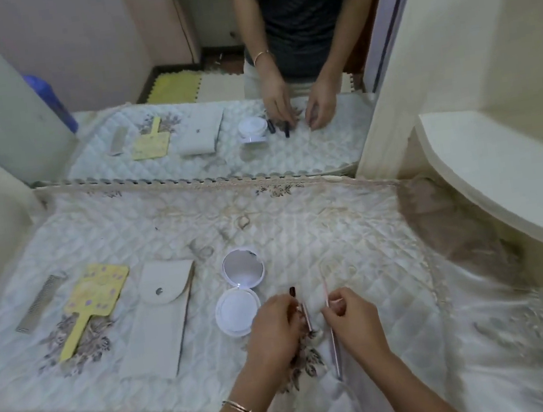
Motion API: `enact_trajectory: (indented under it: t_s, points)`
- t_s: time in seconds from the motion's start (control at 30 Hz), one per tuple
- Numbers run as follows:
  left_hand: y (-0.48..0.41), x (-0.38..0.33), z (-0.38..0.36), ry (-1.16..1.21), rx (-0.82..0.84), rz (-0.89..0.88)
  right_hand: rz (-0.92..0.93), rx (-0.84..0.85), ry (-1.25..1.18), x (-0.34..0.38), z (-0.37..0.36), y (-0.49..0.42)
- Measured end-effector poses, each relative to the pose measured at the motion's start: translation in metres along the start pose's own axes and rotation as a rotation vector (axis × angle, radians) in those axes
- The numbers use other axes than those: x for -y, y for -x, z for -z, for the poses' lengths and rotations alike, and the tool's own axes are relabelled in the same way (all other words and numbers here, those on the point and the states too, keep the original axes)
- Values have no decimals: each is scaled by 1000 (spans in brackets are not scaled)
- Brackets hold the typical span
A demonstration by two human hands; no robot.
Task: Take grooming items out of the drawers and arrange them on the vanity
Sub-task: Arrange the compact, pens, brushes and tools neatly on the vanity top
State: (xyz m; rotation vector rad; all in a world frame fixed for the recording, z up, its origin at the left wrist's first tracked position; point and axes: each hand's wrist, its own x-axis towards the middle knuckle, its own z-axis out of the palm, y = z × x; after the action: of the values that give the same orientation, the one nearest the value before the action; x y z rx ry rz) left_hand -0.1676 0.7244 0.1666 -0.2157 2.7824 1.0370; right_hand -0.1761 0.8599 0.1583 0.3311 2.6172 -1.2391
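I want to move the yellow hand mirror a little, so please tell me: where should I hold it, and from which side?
Grip the yellow hand mirror by its narrow handle, which points toward the near edge of the vanity. Come from the near side, fingers pinching the handle across its width. It lies flat, and the comb and white pouch flank its wide head, so the handle is probably the freest part.

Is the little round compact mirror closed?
No, the round compact mirror lies open on the quilted cover, both halves showing, between the white pouch and the hands.
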Motion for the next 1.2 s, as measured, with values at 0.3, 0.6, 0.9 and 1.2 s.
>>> enact_trajectory:
  t_s: [0.3, 0.6, 0.9, 1.2]
  points:
    - [25, 98, 82, 57, -334, 258, 287, 91, 133, 57, -32, 4]
    - [7, 172, 132, -74, -102, 209, 681, 177, 464, 134, -140, 1]
    - [-15, 201, 142, 107, 109, 143, 571, 192, 652, 184, -164, -16]
    - [-21, 208, 162, 333, 218, 166, 386, 198, 484, 182, -161, -16]
